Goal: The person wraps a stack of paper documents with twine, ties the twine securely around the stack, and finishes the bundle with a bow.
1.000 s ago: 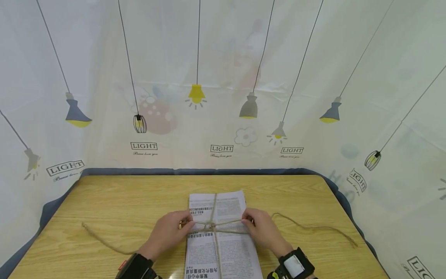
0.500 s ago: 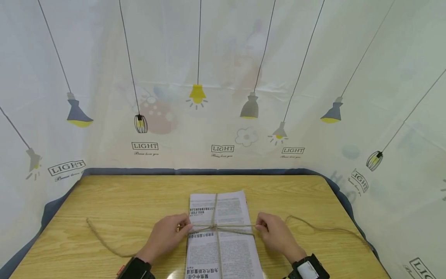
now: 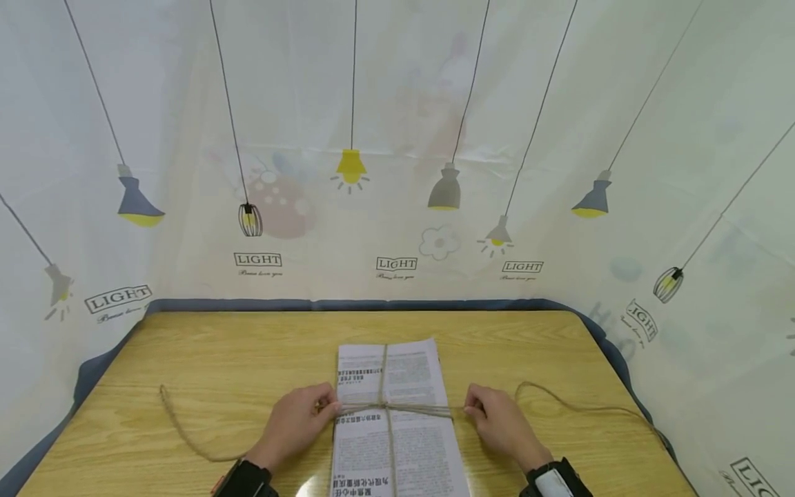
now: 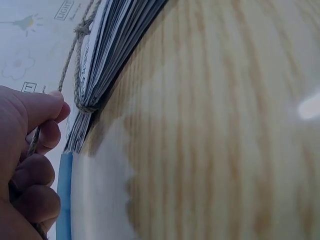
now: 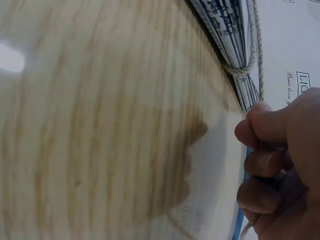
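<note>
A stack of folded newspapers [image 3: 422, 449] lies on the table, with twine [image 3: 383, 373] crossing it lengthwise and widthwise. The strands meet in a knot [image 3: 382, 404] on the top sheet; the left wrist view shows this knot [image 4: 83, 27] too. At the stack's left edge my left hand [image 3: 299, 417] pinches one end of the twine between thumb and forefinger. My right hand [image 3: 499, 421] pinches the other end, a short way off the right edge. Both ends run taut from the knot to the fingers. In the right wrist view the remaining fingers [image 5: 260, 195] curl under the thumb.
A loose twine tail [image 3: 186, 438] trails left of the left hand, and a longer tail [image 3: 584, 407] runs over the table's right edge. Behind the wooden table [image 3: 248, 345] hangs a pale curtain [image 3: 397, 228] printed with lamps. Each wrist wears a black band [image 3: 245, 480].
My right hand has moved right, away from the stack, drawing the twine tight. The knot's loops have closed up, and the left hand has shifted slightly down and left.
</note>
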Available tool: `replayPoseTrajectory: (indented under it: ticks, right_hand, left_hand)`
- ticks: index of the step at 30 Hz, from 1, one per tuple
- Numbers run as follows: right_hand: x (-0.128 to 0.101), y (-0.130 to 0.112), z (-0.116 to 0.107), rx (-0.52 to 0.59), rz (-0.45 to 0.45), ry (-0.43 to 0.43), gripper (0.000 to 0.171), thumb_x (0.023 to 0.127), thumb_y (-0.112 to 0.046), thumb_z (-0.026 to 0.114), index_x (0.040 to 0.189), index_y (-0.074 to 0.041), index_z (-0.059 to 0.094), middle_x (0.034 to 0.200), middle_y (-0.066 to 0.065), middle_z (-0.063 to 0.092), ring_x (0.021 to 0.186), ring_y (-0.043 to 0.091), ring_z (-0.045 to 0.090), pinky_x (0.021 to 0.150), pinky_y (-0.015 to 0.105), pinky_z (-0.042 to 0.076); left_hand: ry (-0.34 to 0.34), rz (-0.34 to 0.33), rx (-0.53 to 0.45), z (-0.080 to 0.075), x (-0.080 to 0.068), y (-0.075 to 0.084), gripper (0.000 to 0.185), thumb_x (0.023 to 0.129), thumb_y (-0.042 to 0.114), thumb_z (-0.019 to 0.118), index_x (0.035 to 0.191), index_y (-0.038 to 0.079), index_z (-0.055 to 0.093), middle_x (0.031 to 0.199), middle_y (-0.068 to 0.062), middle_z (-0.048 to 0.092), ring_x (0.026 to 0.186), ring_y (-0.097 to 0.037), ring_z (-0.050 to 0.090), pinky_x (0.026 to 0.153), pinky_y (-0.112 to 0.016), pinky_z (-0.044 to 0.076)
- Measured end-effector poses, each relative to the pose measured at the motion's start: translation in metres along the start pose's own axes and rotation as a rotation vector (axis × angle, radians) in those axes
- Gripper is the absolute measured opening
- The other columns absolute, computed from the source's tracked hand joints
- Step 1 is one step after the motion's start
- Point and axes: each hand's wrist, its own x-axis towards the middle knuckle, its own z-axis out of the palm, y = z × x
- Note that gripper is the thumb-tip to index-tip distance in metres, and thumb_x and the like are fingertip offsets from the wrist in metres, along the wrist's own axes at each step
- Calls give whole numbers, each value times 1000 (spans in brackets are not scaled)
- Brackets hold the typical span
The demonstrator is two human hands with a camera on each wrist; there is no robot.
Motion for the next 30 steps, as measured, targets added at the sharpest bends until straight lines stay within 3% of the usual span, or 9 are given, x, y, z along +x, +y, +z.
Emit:
replayPoseTrajectory:
  ticks: [11,18,26,30]
  right_hand:
    - [0,0,2,-63,-6,42,11,85,-16,73,79,-22,67,76,-11,56,69,1,46,65,22,40]
    - [1,1,5,-126,13,66,8,83,-24,77,79,-25,70,66,-13,46,62,3,39,61,21,34]
    - [0,0,5,-95,52,-6,8,88,-22,72,82,-24,67,66,-11,46,60,2,40,57,20,34]
    - [0,1,5,-94,46,-25,9,88,-20,71,82,-23,66,64,-10,45,58,2,39,55,20,33]
  left_hand:
    - [-41,-37,31,-3,0,0,9,91,35,68,82,35,64,79,22,59,65,2,46,63,-21,39]
    - [-19,-35,36,-7,-1,2,6,91,30,68,85,29,68,80,18,59,67,1,46,65,-23,41]
    - [31,65,175,-8,1,0,5,84,26,76,82,27,72,79,18,57,73,1,48,70,-23,44]
    - [13,85,234,-11,3,1,5,85,26,75,81,26,71,76,18,54,69,0,44,65,-22,40]
